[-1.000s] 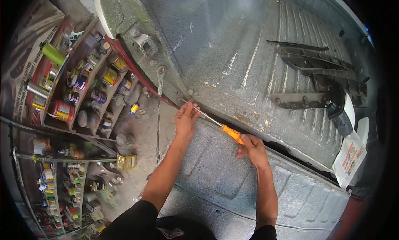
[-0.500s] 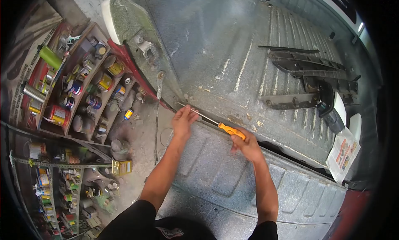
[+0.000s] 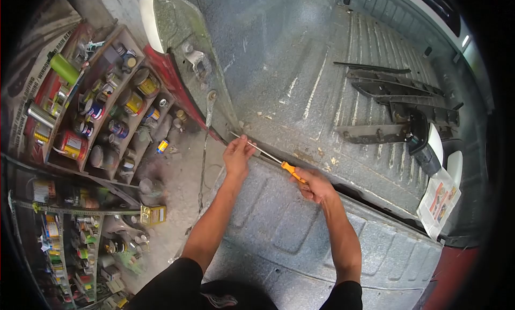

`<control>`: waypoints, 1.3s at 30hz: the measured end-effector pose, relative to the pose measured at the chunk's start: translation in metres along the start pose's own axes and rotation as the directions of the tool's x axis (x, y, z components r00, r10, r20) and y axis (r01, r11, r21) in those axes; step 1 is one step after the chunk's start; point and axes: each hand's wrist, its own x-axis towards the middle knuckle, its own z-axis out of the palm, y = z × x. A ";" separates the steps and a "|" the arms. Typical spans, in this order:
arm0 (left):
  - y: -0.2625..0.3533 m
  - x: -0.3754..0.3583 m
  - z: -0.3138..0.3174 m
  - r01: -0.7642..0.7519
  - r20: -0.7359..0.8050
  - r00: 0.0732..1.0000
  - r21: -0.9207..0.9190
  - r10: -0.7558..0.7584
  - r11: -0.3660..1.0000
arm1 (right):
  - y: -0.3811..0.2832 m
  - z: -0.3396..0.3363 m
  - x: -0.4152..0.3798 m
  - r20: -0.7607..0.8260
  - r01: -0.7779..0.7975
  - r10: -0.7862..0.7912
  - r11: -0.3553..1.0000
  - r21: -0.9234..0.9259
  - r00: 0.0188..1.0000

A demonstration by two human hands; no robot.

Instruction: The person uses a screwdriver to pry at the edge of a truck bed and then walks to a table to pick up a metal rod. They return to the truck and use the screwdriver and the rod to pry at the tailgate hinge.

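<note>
My right hand point(image 3: 314, 184) is wrapped round the orange handle of a screwdriver point(image 3: 291, 169). Its thin metal shaft runs up and left to my left hand point(image 3: 237, 155), whose fingers are pinched together on it close to the tip. The tip pokes out past those fingers, over the corner where the ribbed truck bed point(image 3: 300, 111) meets the lowered tailgate point(image 3: 268, 202). Just beyond it, a metal tailgate strap point(image 3: 210, 107) is bolted to the side of the bed.
Black plastic trim pieces point(image 3: 397, 87) and a black-and-white side mirror point(image 3: 424, 141) lie in the bed at right, beside a folded newspaper point(image 3: 437, 202). On the left, shelves point(image 3: 111, 108) hold several paint cans. A yellow tin point(image 3: 154, 214) stands lower down.
My right hand has turned and wrapped further over the screwdriver's handle, so less orange shows. My left hand keeps its place at the shaft. The whole view has shifted slightly.
</note>
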 end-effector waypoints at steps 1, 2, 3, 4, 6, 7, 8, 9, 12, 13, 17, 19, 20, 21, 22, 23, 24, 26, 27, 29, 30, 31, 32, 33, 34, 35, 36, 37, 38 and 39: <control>0.003 -0.001 0.003 -0.001 0.006 1.000 -0.010 0.001 1.000 | -0.005 0.010 -0.006 -0.085 0.065 -0.079 0.986 -0.151 0.993; 0.004 -0.003 0.004 0.000 0.007 1.000 -0.019 0.000 1.000 | -0.005 0.018 -0.009 -0.153 0.111 -0.163 0.947 -0.303 0.975; 0.005 -0.006 0.003 0.004 0.004 1.000 -0.026 -0.003 1.000 | 0.006 0.019 -0.003 -0.128 0.329 -0.484 0.742 -0.584 0.865; 0.004 -0.009 0.000 -0.004 0.012 1.000 -0.032 0.005 0.999 | 0.022 0.019 0.003 -0.001 0.446 -0.735 0.413 -0.794 0.678; 0.001 -0.009 0.001 -0.029 0.039 0.999 -0.053 0.031 0.998 | 0.033 0.017 0.008 0.220 0.407 -0.869 -0.024 -0.913 0.442; 0.001 -0.009 0.001 -0.023 0.039 0.999 -0.052 0.025 0.998 | 0.034 0.017 0.007 0.230 0.368 -0.867 -0.058 -0.928 0.443; 0.001 -0.008 0.001 -0.019 0.041 0.999 -0.050 0.021 0.999 | 0.034 0.018 0.007 0.237 0.328 -0.865 -0.091 -0.940 0.441; 0.002 -0.008 0.000 -0.015 0.042 0.999 -0.045 0.017 0.999 | 0.035 0.019 0.007 0.244 0.289 -0.864 -0.121 -0.950 0.441; 0.003 -0.004 0.000 0.016 0.030 0.999 -0.091 -0.013 0.996 | 0.028 0.023 -0.002 0.023 0.377 -0.787 0.269 -0.886 0.616; 0.002 -0.003 -0.001 0.022 0.035 0.999 -0.095 -0.019 0.995 | 0.016 0.028 -0.013 -0.116 0.413 -0.594 0.672 -0.615 0.796; 0.002 -0.002 -0.005 0.024 0.051 0.999 -0.081 -0.020 0.996 | 0.021 0.003 0.000 0.099 0.083 -0.072 0.990 -0.110 0.992; 0.006 -0.006 -0.002 0.022 0.052 0.999 -0.075 -0.018 0.997 | 0.021 0.004 0.004 0.034 0.261 -0.278 0.845 -0.466 0.960; 0.006 -0.007 0.000 0.027 0.054 0.998 -0.079 -0.022 0.997 | 0.025 0.007 0.005 0.018 0.371 -0.577 0.499 -0.783 0.816; 0.007 -0.008 0.001 0.032 0.057 0.998 -0.083 -0.027 0.996 | 0.025 0.011 0.003 0.140 0.297 -0.794 0.053 -0.953 0.592; 0.005 -0.009 -0.003 0.029 0.064 0.998 -0.078 -0.024 0.997 | 0.027 0.014 0.001 0.171 0.226 -0.819 -0.052 -0.973 0.548; 0.003 -0.009 -0.004 0.025 0.079 0.997 -0.074 -0.019 0.997 | 0.025 0.016 -0.001 0.206 0.143 -0.842 -0.155 -0.978 0.499; 0.004 -0.004 -0.002 0.010 0.099 0.995 -0.074 -0.002 0.997 | 0.018 0.017 0.000 0.256 0.053 -0.860 -0.259 -0.964 0.442; 0.002 -0.002 -0.005 0.003 0.086 0.996 -0.083 0.004 0.997 | 0.010 0.022 -0.004 0.236 0.337 -0.870 -0.086 -0.938 0.434; 0.002 -0.001 -0.004 0.001 0.085 0.996 -0.085 0.006 0.996 | 0.006 0.023 -0.007 0.220 0.464 -0.876 0.005 -0.886 0.429; 0.002 -0.001 -0.004 0.022 0.088 0.996 -0.084 -0.014 0.996 | -0.001 0.015 -0.012 -0.065 0.357 -0.431 0.816 -0.454 0.900; 0.004 -0.002 -0.005 0.031 0.084 0.996 -0.085 -0.024 0.996 | -0.003 0.011 -0.014 -0.010 0.079 -0.081 0.991 -0.108 0.997; 0.004 -0.002 -0.006 0.032 0.096 0.995 -0.080 -0.024 0.996 | -0.002 0.005 -0.012 0.009 0.051 -0.050 0.990 -0.129 0.999; 0.004 -0.001 -0.007 0.033 0.107 0.994 -0.076 -0.024 0.997 | 0.000 -0.002 -0.006 0.028 0.021 -0.017 0.988 -0.153 0.999; 0.007 -0.002 -0.005 0.033 0.114 0.993 -0.075 -0.024 0.997 | -0.002 -0.001 -0.003 0.048 -0.010 0.018 0.984 -0.179 0.999; 0.009 -0.005 -0.004 0.028 0.113 0.993 -0.089 -0.018 0.996 | 0.001 0.004 -0.003 -0.045 0.240 -0.310 0.814 -0.530 0.950; 0.009 -0.008 -0.002 0.026 0.111 0.994 -0.104 -0.014 0.994 | 0.008 0.013 -0.005 -0.003 0.356 -0.611 0.465 -0.811 0.791; 0.009 -0.010 0.001 0.025 0.113 0.994 -0.119 -0.011 0.993 | 0.010 0.023 -0.009 0.163 0.312 -0.812 0.024 -0.950 0.561; 0.006 -0.011 -0.002 0.030 0.106 0.994 -0.116 -0.018 0.993 | 0.007 0.031 -0.016 0.199 0.212 -0.807 -0.094 -0.973 0.556; 0.005 -0.009 -0.003 0.032 0.107 0.994 -0.113 -0.020 0.993 | 0.001 0.040 -0.024 0.235 0.105 -0.802 -0.213 -0.971 0.549; 0.006 -0.006 -0.003 0.029 0.109 0.994 -0.111 -0.017 0.993 | -0.005 0.045 -0.028 0.275 -0.003 -0.794 -0.329 -0.944 0.542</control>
